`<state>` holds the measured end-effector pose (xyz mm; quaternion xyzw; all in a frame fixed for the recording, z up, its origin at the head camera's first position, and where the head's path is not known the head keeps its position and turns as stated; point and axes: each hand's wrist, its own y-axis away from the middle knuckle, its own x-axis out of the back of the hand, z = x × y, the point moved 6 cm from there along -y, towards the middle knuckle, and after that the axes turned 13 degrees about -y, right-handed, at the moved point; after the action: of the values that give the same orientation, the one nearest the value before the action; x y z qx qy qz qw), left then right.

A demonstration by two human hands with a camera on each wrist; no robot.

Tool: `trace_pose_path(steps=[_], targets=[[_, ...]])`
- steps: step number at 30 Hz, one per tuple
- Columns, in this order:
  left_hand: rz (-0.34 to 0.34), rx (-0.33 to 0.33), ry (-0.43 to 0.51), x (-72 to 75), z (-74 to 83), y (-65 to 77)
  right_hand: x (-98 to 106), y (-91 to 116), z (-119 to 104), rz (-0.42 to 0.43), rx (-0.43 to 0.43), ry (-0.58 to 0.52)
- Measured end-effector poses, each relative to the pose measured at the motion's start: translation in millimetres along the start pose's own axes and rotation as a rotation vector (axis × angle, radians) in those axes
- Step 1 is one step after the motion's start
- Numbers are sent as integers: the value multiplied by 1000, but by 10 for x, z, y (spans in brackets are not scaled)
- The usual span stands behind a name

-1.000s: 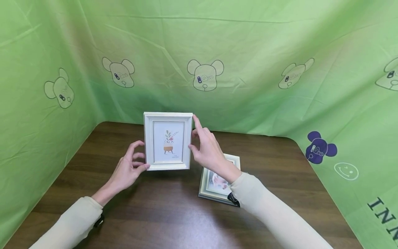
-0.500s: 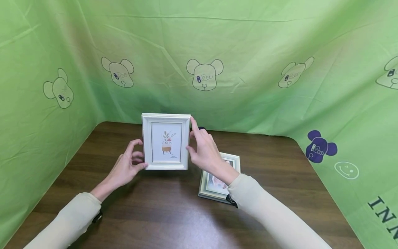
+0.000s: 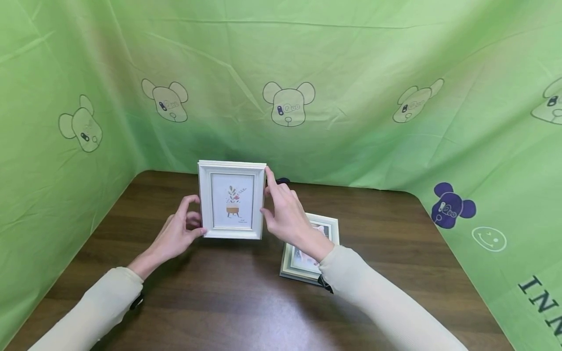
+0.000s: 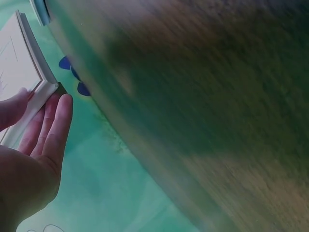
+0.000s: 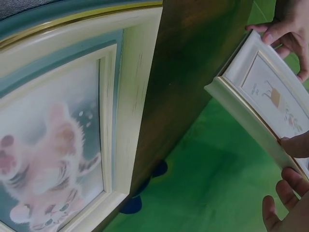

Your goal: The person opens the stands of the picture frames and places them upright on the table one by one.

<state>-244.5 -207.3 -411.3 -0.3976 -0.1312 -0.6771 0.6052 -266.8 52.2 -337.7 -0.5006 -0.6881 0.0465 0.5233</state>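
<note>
A white picture frame with a potted-plant print stands upright, facing the head camera, between my two hands. My left hand grips its lower left side, thumb on the front rim and fingers round the back, as the left wrist view also shows. On the opposite side my right hand pinches the edge, with the thumb at the front and the index finger reaching up toward the top corner. Below my right wrist lies a cream and grey-green picture frame showing a pink-and-white furry animal; the right forearm partly covers it in the head view.
The dark wooden table runs back to a green cloth printed with bear heads, which hangs behind and along both sides. Black bands show beneath both cream sleeves.
Both hands have shifted the white frame slightly left in the head view. The furry-animal frame on the table has stayed in place.
</note>
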Motion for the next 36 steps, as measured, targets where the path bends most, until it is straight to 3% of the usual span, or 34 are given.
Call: trace_pose_path(steps=[12, 36], targets=[[-17, 62, -51, -41, -28, -28, -76, -29, 17, -1, 7, 24], [-21, 53, -59, -36, -139, -86, -182, -11, 65, -34, -8, 68]])
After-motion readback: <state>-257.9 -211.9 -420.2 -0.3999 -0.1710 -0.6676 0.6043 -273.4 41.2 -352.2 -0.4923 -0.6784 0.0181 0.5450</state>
